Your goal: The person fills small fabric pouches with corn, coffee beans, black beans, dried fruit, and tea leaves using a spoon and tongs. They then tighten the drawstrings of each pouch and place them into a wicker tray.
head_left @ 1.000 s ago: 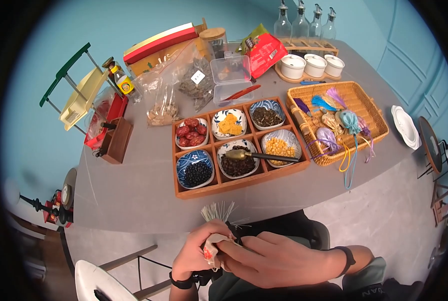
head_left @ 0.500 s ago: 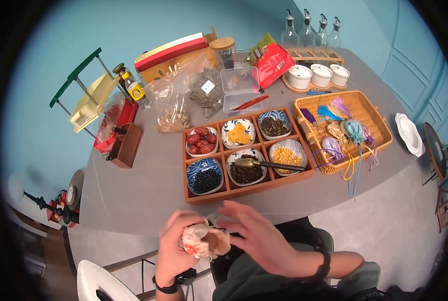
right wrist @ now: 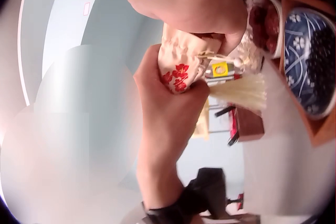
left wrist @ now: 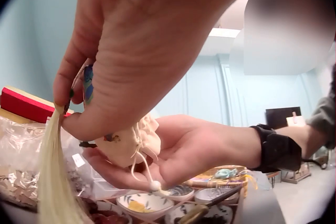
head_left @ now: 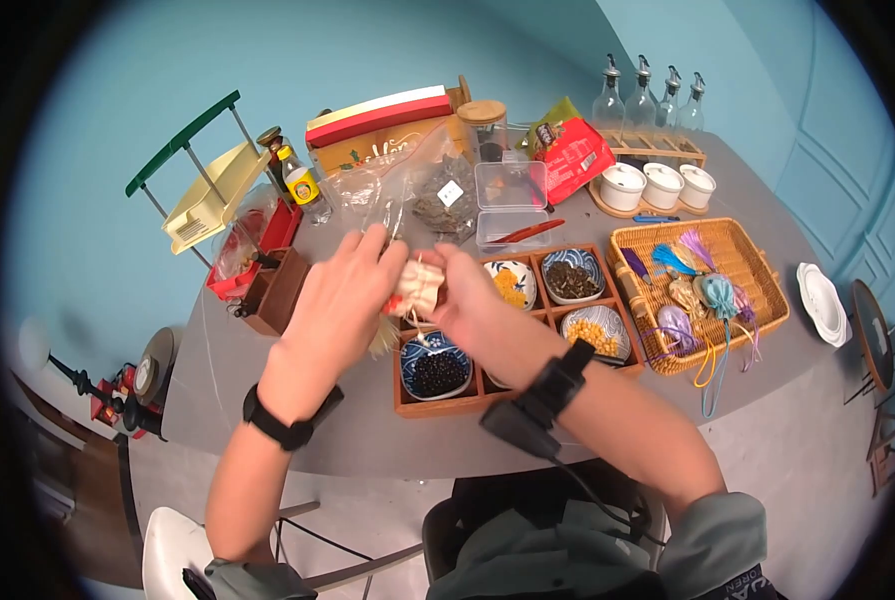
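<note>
A small cream cloth drawstring pouch (head_left: pixel 422 287) with red flowers is between my two hands, above the left side of the divided wooden tray (head_left: pixel 437 407). My left hand (head_left: pixel 342 300) grips it from the left, fingertips near the base of a long pale tassel (left wrist: pixel 55 171). From the other side my right hand (head_left: pixel 482 310) holds the pouch in curled fingers, the palm under it in the left wrist view. A white cord with a bead (left wrist: pixel 155 185) hangs from its gathered neck. Below is a blue bowl of black beans (head_left: pixel 437 372); the red dates (right wrist: pixel 270 27) show in the right wrist view.
Right of the tray stands a wicker basket (head_left: pixel 757 325) with sachets and tassels. Behind it are white lidded pots (head_left: pixel 622 188) and glass bottles (head_left: pixel 639 105). Plastic bags (head_left: pixel 442 200) and a clear lidded box (head_left: pixel 512 187) lie behind the tray; a wooden box (head_left: pixel 272 290) stands left.
Both hands have risen from the table's front edge to over the tray, carrying the pouch. My right hand, spread beside the pouch half a second ago, now holds it too.
</note>
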The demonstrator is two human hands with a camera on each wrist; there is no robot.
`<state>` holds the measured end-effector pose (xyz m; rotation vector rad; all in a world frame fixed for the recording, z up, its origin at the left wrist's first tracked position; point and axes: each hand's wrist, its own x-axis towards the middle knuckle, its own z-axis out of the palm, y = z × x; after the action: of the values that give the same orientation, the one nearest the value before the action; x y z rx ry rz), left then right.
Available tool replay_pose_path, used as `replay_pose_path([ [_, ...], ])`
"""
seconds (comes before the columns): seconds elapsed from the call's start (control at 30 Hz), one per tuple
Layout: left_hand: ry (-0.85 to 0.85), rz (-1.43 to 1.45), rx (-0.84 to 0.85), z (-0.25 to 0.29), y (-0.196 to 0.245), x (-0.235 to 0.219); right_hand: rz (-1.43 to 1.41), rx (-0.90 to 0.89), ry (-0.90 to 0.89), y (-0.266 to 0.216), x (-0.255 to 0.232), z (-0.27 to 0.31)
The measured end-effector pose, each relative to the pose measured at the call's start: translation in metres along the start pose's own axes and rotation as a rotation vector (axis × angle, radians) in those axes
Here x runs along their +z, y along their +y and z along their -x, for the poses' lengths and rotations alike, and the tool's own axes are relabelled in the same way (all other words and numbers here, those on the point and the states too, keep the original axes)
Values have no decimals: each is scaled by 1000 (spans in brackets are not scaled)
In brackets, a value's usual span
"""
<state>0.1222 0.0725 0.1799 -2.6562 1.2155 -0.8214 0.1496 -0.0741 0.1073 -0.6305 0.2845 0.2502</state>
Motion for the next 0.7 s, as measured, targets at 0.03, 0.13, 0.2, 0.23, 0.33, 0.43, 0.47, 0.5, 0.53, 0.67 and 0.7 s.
replay_pose_path([
  [0.03, 5, 0, -4, -6, -6, 11, 5, 27, 8, -7, -3, -17],
  [0.13, -40, -8, -29, -21, -16, 44, 123, 29, 62, -12, -13, -43],
  [0.2, -50, -58, -45, -26, -17, 61, 242, 11, 106, -16, -16, -46],
  [0.23, -51, -54, -52, -26, -18, 68, 365, -68, 88, -19, -19, -48],
  [0.33, -149, -102, -113, -24, -17, 83, 488, -346, 84, -6, -26, -65],
  [0.43, -125, -101, -143, -18, -16, 95, 509, -370, 69, 4, -29, -70],
  [0.47, -144, -104, -161, -16, -15, 95, 512, -369, 71, 6, -35, -73],
  [0.5, -163, -109, -182, -15, -15, 94, 565, -404, 43, 9, -39, -77],
  [0.53, -165, -107, -185, -14, -16, 92, 616, -436, 17, 11, -43, -80],
  [0.67, -148, -120, -147, -16, -14, 77, 550, -437, 19, 4, -39, -73],
  [0.7, -143, -120, -142, -16, -14, 75, 537, -426, 30, 2, -38, -71],
])
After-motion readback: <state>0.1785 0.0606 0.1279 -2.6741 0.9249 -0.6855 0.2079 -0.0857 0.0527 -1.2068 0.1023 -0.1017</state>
